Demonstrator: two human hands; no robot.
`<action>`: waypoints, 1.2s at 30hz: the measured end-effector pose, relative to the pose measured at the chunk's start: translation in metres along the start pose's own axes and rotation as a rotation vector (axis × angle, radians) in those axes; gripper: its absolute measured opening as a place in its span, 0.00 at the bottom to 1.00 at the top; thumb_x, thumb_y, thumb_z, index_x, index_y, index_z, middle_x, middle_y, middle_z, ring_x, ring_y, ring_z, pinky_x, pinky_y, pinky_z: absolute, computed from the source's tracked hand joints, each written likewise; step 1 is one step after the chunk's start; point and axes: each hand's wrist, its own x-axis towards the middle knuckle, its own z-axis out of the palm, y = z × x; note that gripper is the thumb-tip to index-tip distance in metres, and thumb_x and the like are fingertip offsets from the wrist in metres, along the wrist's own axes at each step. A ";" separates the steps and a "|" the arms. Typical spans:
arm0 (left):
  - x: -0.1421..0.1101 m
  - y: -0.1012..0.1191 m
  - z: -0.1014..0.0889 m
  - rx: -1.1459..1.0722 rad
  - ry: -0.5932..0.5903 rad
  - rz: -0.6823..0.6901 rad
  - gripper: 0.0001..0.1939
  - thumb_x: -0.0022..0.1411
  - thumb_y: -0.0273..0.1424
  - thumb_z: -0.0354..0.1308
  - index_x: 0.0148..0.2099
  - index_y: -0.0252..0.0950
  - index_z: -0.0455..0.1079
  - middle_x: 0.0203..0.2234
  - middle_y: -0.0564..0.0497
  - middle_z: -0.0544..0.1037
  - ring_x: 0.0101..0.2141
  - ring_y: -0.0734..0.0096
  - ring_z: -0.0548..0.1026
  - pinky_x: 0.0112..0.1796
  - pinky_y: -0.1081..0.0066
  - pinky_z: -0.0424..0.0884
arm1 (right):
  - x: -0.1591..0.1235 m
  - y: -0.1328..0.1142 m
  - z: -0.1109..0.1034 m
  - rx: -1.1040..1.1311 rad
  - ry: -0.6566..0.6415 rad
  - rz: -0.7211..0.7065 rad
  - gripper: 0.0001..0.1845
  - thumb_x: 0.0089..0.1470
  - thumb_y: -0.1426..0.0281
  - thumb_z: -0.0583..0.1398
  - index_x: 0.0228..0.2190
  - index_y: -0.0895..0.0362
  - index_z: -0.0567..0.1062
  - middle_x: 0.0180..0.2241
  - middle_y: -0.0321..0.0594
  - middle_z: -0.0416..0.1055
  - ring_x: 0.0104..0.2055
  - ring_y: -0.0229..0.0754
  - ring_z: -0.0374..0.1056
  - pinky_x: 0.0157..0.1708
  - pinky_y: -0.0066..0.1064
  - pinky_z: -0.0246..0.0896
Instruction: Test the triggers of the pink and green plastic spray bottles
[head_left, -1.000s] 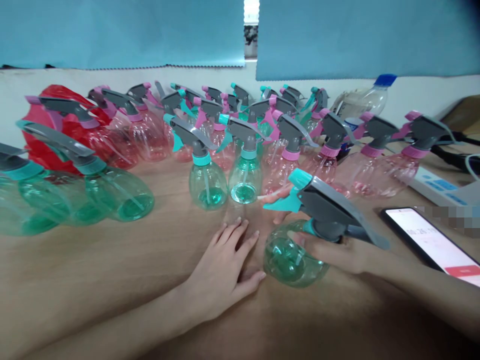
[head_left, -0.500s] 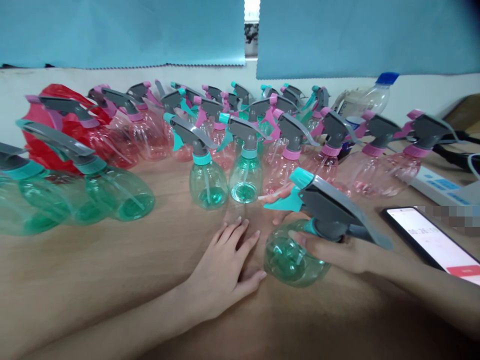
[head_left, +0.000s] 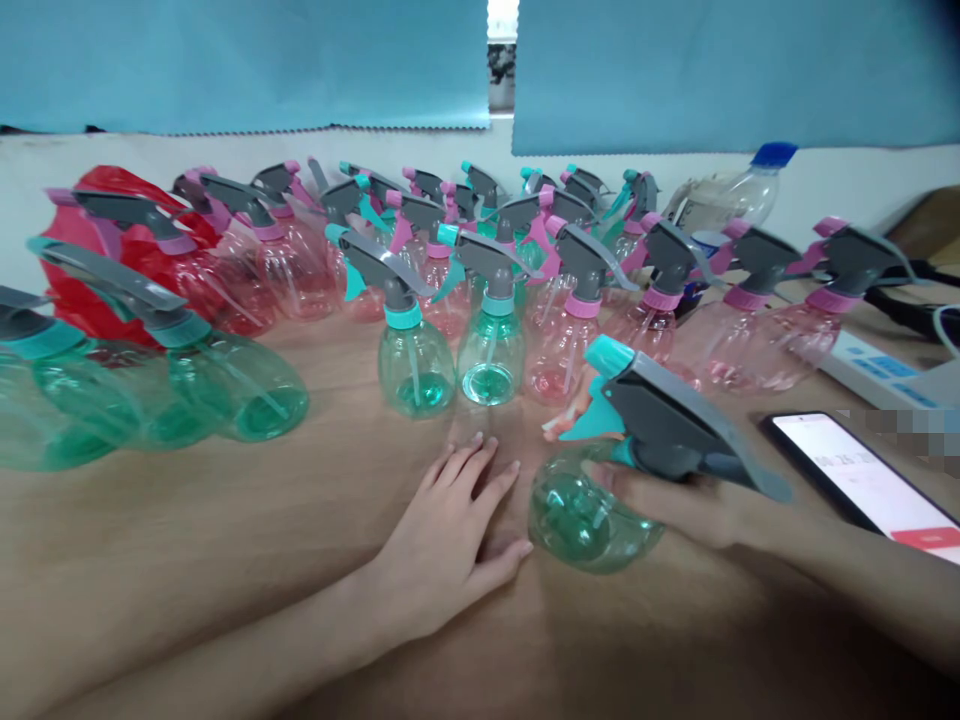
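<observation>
My right hand [head_left: 675, 500] is closed around the neck of a green spray bottle [head_left: 577, 510] with a grey and turquoise head. The bottle tilts, its nozzle pointing to the upper left. My thumb lies across its near shoulder, and my fingertips show at the turquoise trigger [head_left: 596, 415]; the rest of those fingers is hidden behind the bottle. My left hand [head_left: 457, 530] lies flat on the table, fingers spread, just left of that bottle and holding nothing. Beyond it stand two green spray bottles [head_left: 416, 365] with turquoise collars, side by side.
Several pink spray bottles [head_left: 577, 345] stand in rows along the wall, with more green ones [head_left: 240, 390] at left. A red plastic bag [head_left: 116, 270] sits behind these. To the right are a phone [head_left: 855, 475], a white device [head_left: 885, 370] and a clear blue-capped bottle [head_left: 750, 195].
The trigger of the bottle in my right hand has been drawn in toward its neck, my fingers moving with it. My left hand stays in place.
</observation>
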 end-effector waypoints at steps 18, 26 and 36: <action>0.000 0.001 0.001 -0.005 -0.003 -0.003 0.31 0.63 0.46 0.53 0.61 0.32 0.60 0.61 0.36 0.59 0.61 0.50 0.55 0.57 0.49 0.54 | -0.001 0.002 -0.001 0.050 -0.060 -0.101 0.34 0.45 0.84 0.57 0.52 0.44 0.65 0.53 0.33 0.68 0.57 0.46 0.63 0.54 0.39 0.66; 0.000 0.000 0.000 -0.016 0.004 -0.001 0.30 0.63 0.46 0.53 0.61 0.32 0.60 0.61 0.37 0.59 0.61 0.49 0.55 0.57 0.50 0.54 | -0.001 0.002 0.002 0.157 -0.078 -0.095 0.35 0.47 0.85 0.57 0.52 0.43 0.65 0.55 0.33 0.66 0.59 0.46 0.61 0.55 0.41 0.65; 0.001 0.001 0.000 -0.017 0.001 -0.002 0.30 0.63 0.46 0.53 0.61 0.33 0.59 0.61 0.38 0.59 0.61 0.49 0.55 0.57 0.50 0.55 | -0.001 0.005 0.002 0.235 -0.125 -0.041 0.32 0.47 0.86 0.56 0.50 0.45 0.67 0.55 0.34 0.66 0.56 0.44 0.65 0.48 0.35 0.71</action>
